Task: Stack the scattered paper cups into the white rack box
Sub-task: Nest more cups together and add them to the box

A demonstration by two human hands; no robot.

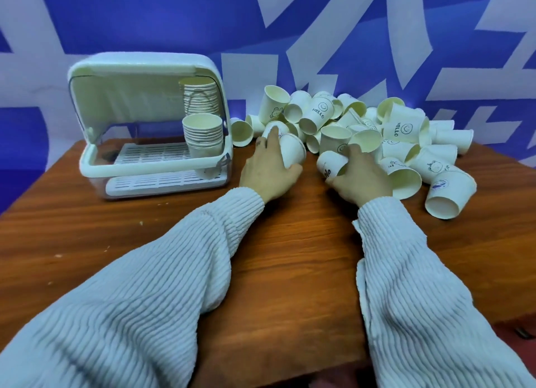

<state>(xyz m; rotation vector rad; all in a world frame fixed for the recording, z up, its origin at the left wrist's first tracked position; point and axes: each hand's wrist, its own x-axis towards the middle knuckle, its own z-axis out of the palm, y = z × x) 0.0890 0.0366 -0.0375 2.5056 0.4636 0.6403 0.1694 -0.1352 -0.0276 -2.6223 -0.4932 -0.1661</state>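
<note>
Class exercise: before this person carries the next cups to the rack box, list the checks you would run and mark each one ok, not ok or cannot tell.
1. Left hand grips a cup: ok.
2. Right hand grips a cup: ok.
3. White rack box lid is up, front open: ok.
4. Free shelf space left of the stacked cups: ok.
5. Held cups' mouths face the same way for nesting: cannot tell.
6. Scattered pile all cleared: not ok.

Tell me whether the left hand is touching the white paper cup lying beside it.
Touching. The head view shows the left hand wrapped over the white paper cup, its thumb under the rim.
</note>
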